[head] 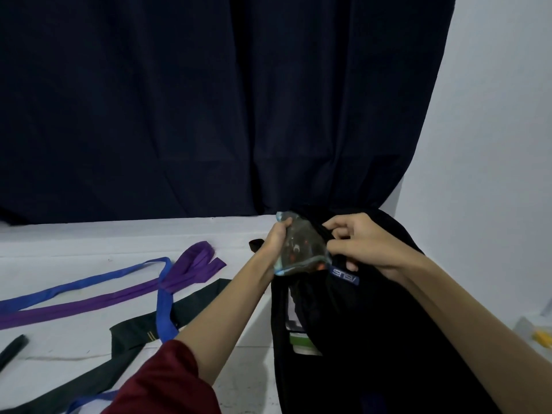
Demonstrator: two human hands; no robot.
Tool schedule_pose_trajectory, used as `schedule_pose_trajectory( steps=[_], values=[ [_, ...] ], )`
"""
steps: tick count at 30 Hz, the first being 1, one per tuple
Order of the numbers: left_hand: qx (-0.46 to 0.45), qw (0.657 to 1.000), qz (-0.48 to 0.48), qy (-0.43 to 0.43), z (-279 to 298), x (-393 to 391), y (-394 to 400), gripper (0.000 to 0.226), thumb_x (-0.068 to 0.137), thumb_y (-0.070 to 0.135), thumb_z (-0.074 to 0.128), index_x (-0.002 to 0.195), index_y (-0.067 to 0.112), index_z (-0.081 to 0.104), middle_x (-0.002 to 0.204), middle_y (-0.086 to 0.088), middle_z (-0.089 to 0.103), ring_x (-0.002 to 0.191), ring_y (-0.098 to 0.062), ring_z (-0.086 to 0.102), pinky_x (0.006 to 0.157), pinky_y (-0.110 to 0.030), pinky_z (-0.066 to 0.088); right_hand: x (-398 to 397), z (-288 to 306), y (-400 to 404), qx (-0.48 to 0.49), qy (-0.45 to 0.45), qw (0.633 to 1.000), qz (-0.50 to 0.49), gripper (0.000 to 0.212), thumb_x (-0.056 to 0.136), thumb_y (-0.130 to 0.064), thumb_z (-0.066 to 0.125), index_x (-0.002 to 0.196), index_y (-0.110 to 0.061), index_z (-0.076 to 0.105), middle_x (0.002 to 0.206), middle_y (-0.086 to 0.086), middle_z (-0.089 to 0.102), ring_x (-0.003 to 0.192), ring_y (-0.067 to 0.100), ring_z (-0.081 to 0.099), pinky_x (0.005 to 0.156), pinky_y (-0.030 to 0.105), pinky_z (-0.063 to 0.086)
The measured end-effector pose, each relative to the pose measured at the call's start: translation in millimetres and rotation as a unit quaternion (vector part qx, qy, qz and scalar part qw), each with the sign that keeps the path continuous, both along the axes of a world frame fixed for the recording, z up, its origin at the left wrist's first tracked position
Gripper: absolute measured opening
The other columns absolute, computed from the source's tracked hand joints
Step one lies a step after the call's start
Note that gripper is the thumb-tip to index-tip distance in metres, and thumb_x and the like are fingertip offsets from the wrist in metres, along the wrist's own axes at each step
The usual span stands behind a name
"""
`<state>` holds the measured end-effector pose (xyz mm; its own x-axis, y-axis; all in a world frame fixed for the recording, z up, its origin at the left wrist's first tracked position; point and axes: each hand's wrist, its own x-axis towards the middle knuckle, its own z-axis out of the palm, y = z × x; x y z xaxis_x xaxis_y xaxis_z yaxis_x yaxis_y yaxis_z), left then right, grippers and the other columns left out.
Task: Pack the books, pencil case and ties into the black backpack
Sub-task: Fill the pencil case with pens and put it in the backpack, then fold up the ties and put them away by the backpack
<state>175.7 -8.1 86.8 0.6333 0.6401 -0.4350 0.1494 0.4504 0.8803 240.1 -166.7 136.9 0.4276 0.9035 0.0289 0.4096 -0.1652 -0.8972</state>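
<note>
The black backpack (373,324) lies on the white table at the right, its top opening facing away from me. My left hand (273,239) grips a see-through pencil case (301,246) with light blue trim, held at the bag's opening. My right hand (363,242) pinches the black fabric at the edge of that opening, just right of the case. A book (300,339) with a white and green cover shows inside the bag. On the table to the left lie a purple tie (119,297), a blue tie (89,280) and a black tie (191,306), crossing one another.
A dark navy curtain (209,115) hangs behind the table (89,237). A white wall stands at the right. A black strap end (12,349) lies at the far left edge. Some yellow and pale items (540,336) sit at the right edge.
</note>
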Motion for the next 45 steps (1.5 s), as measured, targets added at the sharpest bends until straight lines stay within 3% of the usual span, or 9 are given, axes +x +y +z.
schedule_pose_trajectory(
  steps=[4, 9, 14, 20, 27, 32, 34, 40, 45],
  values=[
    [0.003, 1.0, 0.025, 0.005, -1, -1, 5, 0.041, 0.098, 0.035, 0.042, 0.088, 0.0, 0.06, 0.069, -0.015, 0.066, 0.069, -0.025, 0.058, 0.063, -0.033, 0.047, 1, -1, 0, 0.012, 0.015, 0.999, 0.04, 0.022, 0.081, 0.003, 0.057, 0.1, -0.005, 0.065, 0.075, 0.016, 0.056, 0.043, 0.012, 0.045, 0.04, 0.02, 0.037],
    [0.065, 0.995, 0.074, 0.036, -33, 32, 50, 0.063, 0.082, 0.039, 0.058, 0.132, 0.003, 0.046, 0.117, -0.02, 0.063, 0.101, -0.033, 0.063, 0.081, -0.036, 0.051, -2, -3, 7, 0.005, 0.014, 0.998, 0.063, 0.025, 0.083, 0.001, 0.057, 0.107, -0.005, 0.06, 0.079, 0.016, 0.054, 0.037, 0.009, 0.044, 0.039, 0.019, 0.037],
    [0.029, 0.998, 0.044, -0.038, 1, 16, -1, 0.029, 0.095, 0.022, 0.039, 0.111, 0.001, 0.052, 0.07, -0.01, 0.06, 0.051, -0.016, 0.062, 0.043, -0.021, 0.047, -6, -2, 16, 0.039, 0.056, 0.995, 0.071, 0.024, 0.08, 0.007, 0.052, 0.102, 0.004, 0.062, 0.076, 0.018, 0.055, 0.045, 0.017, 0.043, 0.037, 0.019, 0.035],
    [0.093, 0.994, -0.041, -0.048, -1, 6, -2, 0.058, 0.093, 0.006, 0.057, 0.142, 0.007, 0.025, 0.105, -0.013, 0.059, 0.068, -0.012, 0.06, 0.044, -0.016, 0.051, 15, 15, 12, 0.092, 0.101, 0.99, 0.035, 0.026, 0.078, 0.014, 0.048, 0.097, 0.01, 0.065, 0.074, 0.019, 0.061, 0.048, 0.02, 0.041, 0.033, 0.018, 0.032],
    [0.283, 0.927, -0.23, 0.091, 6, -2, -1, 0.066, 0.055, 0.043, 0.087, 0.11, 0.025, 0.054, 0.101, -0.002, 0.062, 0.093, -0.019, 0.061, 0.084, -0.035, 0.054, 28, 16, -1, 0.064, 0.065, 0.994, 0.054, 0.028, 0.073, 0.006, 0.057, 0.096, -0.001, 0.07, 0.076, 0.031, 0.057, 0.059, 0.031, 0.041, 0.036, 0.02, 0.036],
    [0.336, 0.882, -0.301, 0.136, 6, 2, -19, 0.007, 0.086, 0.007, 0.065, 0.082, 0.007, 0.059, 0.065, 0.008, 0.062, 0.06, -0.002, 0.058, 0.054, -0.016, 0.047, 20, 10, 0, 0.022, 0.034, 0.997, 0.067, 0.034, 0.077, 0.013, 0.052, 0.107, 0.001, 0.064, 0.073, 0.022, 0.057, 0.044, 0.024, 0.043, 0.038, 0.02, 0.039],
    [0.35, 0.858, -0.349, 0.14, 5, -4, -24, 0.014, 0.091, -0.005, 0.049, 0.087, -0.013, 0.059, 0.048, 0.014, 0.056, 0.042, 0.005, 0.051, 0.045, -0.008, 0.04, 19, 9, -1, 0.011, 0.028, 0.998, 0.059, 0.037, 0.076, 0.012, 0.054, 0.11, 0.0, 0.062, 0.067, 0.017, 0.056, 0.04, 0.02, 0.044, 0.039, 0.02, 0.039],
    [0.374, 0.853, -0.35, 0.103, 12, -61, 13, 0.022, 0.095, 0.0, 0.05, 0.102, 0.007, 0.07, 0.09, -0.002, 0.072, 0.084, -0.005, 0.067, 0.08, -0.015, 0.051, 4, -6, 5, 0.011, 0.008, 0.999, 0.044, 0.029, 0.079, 0.005, 0.064, 0.107, -0.002, 0.062, 0.056, 0.005, 0.057, 0.037, 0.013, 0.048, 0.045, 0.021, 0.041],
    [0.423, 0.86, -0.257, 0.128, 7, -115, 31, 0.02, 0.093, -0.001, 0.053, 0.098, 0.007, 0.07, 0.087, -0.004, 0.072, 0.077, -0.004, 0.067, 0.072, -0.012, 0.049, -20, -55, 20, -0.132, -0.231, 0.961, 0.074, 0.033, 0.091, -0.035, 0.06, 0.118, -0.016, 0.064, 0.075, 0.003, 0.068, 0.068, 0.013, 0.064, 0.073, 0.022, 0.049]
  ],
)
